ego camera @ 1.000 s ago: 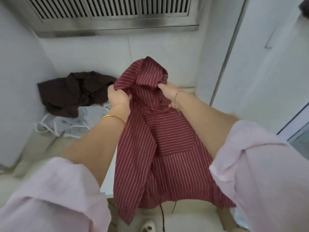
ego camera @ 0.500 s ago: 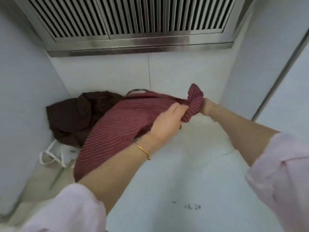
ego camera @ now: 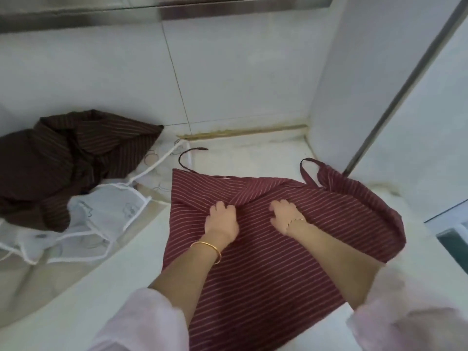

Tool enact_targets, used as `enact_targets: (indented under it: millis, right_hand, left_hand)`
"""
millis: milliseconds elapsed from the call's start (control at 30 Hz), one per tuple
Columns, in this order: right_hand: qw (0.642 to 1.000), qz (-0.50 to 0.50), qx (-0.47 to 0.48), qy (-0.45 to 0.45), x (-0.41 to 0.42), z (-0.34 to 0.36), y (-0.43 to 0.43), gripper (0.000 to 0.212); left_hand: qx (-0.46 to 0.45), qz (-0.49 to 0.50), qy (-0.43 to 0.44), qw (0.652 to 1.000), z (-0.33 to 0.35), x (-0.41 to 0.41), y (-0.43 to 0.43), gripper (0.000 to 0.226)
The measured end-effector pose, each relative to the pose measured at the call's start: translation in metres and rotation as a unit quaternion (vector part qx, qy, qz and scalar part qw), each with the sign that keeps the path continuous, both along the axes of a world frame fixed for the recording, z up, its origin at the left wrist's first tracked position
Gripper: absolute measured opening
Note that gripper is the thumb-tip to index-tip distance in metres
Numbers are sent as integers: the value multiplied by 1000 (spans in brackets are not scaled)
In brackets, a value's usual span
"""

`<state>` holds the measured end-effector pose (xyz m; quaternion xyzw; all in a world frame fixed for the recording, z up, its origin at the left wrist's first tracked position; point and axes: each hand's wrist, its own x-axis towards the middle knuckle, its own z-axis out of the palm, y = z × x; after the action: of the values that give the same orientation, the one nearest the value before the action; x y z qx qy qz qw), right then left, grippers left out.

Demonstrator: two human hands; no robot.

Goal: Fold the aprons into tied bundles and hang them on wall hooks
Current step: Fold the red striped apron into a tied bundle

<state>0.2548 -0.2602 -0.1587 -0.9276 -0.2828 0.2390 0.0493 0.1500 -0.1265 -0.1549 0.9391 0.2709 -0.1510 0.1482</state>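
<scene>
Now on the worktop [ego camera: 240,155]: the red apron [ego camera: 266,274] lies spread out flat, pale stripes across it, its near end running down between the two forearms.
Left hand [ego camera: 221,220]: knuckles up, fingers curled, pinching a raised fold in the upper middle of the cloth.
Right hand [ego camera: 286,216]: just beside the left, fingers bent down into the cloth. Whether they have a pinch of it or only press on it, I can't tell from up here.
Fold [ego camera: 253,192]: a slanted ridge crossing the far part of the red apron, rising from the left edge toward the far right.
Neck loop [ego camera: 307,171]: sticks out at the far right corner, close to the side panel.
Tie string [ego camera: 188,154]: dark, curling off the far left corner onto bare worktop.
Brown apron [ego camera: 71,158]: a crumpled striped heap far left against the tiled wall, well apart from both hands.
White apron [ego camera: 106,216]: sheer, white-trimmed, strings trailing; it lies partly under the brown heap and near the red apron's left edge.
Wrists: gold bangle [ego camera: 206,249] on the left, thin chain [ego camera: 295,221] on the right, pink sleeves [ego camera: 141,323] pushed up the forearms.
Overhead: a steel hood edge [ego camera: 228,11] runs along the top, above the white tiles.
</scene>
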Motion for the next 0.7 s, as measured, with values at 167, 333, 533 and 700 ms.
enact_targets:
  millis: [167, 333, 533, 700]
  right_hand:
    - [988, -80, -114, -69, 2, -2, -29, 46]
    - [943, 63, -324, 41, 9, 21, -30, 36]
    - [985, 57, -114, -114, 0, 12, 9, 33]
    - [971, 171, -8, -165, 3, -4, 27, 53]
  left_hand:
    - [32, -68, 56, 996, -14, 0, 2, 43]
    - [-127, -214, 147, 957, -2, 14, 3, 19]
    - [-259, -86, 14, 962, 4, 15, 20, 9]
    - [36, -145, -81, 986, 2, 21, 59, 54]
